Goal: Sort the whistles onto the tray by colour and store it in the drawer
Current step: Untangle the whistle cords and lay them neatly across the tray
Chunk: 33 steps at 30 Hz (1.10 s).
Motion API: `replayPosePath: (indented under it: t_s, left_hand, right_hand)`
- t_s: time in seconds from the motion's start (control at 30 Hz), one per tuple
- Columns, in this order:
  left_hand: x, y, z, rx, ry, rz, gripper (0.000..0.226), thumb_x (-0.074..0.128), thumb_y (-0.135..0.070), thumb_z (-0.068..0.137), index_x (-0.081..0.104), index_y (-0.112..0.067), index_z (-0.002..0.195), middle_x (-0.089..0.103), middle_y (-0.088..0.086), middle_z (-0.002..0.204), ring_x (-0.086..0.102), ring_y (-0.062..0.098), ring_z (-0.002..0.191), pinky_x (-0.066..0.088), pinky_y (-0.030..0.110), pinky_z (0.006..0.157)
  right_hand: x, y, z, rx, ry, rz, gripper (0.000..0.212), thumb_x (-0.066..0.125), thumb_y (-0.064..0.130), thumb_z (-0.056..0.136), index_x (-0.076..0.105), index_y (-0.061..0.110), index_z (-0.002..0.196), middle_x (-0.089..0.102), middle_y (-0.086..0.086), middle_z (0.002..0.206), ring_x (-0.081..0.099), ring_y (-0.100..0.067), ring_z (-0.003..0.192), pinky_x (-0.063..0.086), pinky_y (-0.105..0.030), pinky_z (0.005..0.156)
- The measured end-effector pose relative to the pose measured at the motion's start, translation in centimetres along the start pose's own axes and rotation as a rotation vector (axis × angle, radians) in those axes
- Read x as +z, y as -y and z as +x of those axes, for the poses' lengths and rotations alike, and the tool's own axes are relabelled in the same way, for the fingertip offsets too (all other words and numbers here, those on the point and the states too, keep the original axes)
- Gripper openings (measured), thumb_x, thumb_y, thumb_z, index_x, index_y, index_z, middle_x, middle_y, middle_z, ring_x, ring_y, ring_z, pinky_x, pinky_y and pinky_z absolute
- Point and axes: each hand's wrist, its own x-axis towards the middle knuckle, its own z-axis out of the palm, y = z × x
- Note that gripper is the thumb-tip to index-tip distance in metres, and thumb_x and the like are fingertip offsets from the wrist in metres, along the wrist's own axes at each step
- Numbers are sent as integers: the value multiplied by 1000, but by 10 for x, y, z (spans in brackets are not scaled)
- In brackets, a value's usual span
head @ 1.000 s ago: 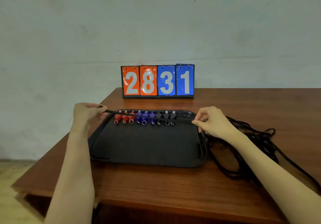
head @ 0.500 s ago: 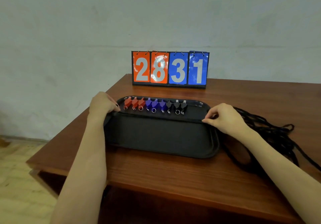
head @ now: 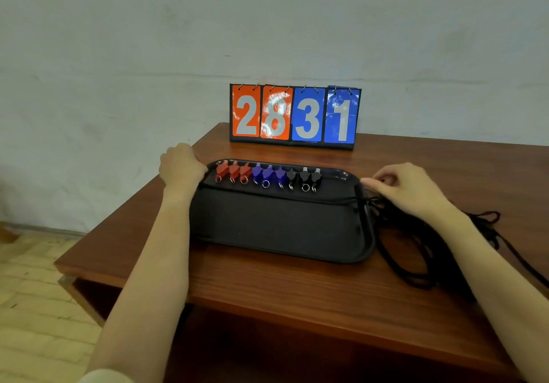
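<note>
A black tray (head: 276, 222) lies on the wooden desk (head: 297, 287). Along its far edge stands a row of whistles: three red whistles (head: 233, 170), three blue whistles (head: 267, 173) and three black whistles (head: 304, 174). A thin black cord (head: 335, 201) runs across the tray in front of the row. My left hand (head: 181, 166) is curled at the tray's far left corner, where one end of the cord leads. At the tray's right rim, my right hand (head: 407, 189) pinches the cord's other side.
A tangled heap of black cord (head: 416, 249) lies on the desk right of the tray. A flip scoreboard (head: 295, 115) reading 2831 stands at the back against the wall. The desk's left edge drops to a tiled floor (head: 35, 278).
The cord, held taut above the whistles a second ago, has come down onto the tray in front of the row. Both hands sank to the tray's rims. The camera has shifted.
</note>
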Motion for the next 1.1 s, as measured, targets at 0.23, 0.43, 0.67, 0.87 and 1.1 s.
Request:
replayPosePath:
  t_s: [0.23, 0.43, 0.67, 0.87, 1.1]
  left_hand:
    - [12, -45, -31, 453, -70, -189, 25, 63, -26, 88, 65, -16, 111, 62, 5, 112, 60, 17, 101, 51, 35, 92]
    - [24, -70, -63, 784, 0, -218, 26, 65, -26, 87, 62, -17, 112, 62, 0, 109, 58, 10, 98, 44, 23, 88]
    - [28, -78, -79, 911, 146, -180, 26, 66, -20, 86, 63, -17, 112, 61, 0, 102, 55, 10, 92, 47, 27, 84]
    - [28, -103, -100, 979, 199, -213, 20, 63, -18, 87, 65, -16, 107, 61, -2, 97, 56, 11, 89, 49, 30, 81]
    - [32, -153, -123, 1125, 260, -83, 18, 60, -29, 90, 67, -21, 104, 61, -7, 98, 56, 9, 91, 47, 26, 78]
  right_hand:
    - [-49, -17, -17, 60, 170, 101, 21, 73, 32, 81, 73, 12, 80, 68, -3, 63, 60, -9, 52, 41, -14, 45]
    - [-45, -22, -15, 53, 406, 16, 22, 85, 27, 68, 71, 20, 84, 69, 1, 62, 63, -3, 53, 47, -21, 62]
    - [-34, -36, -6, 108, 392, -168, 6, 74, 14, 81, 69, 12, 78, 60, 7, 70, 57, -8, 66, 46, -26, 65]
    - [-46, -55, -8, 243, 307, -266, 16, 69, 8, 84, 63, 11, 69, 66, -5, 83, 62, -23, 82, 53, -38, 76]
    - [-56, -62, -11, 246, 166, -200, 1, 69, 9, 83, 69, 8, 83, 64, -1, 80, 63, -23, 80, 55, -40, 78]
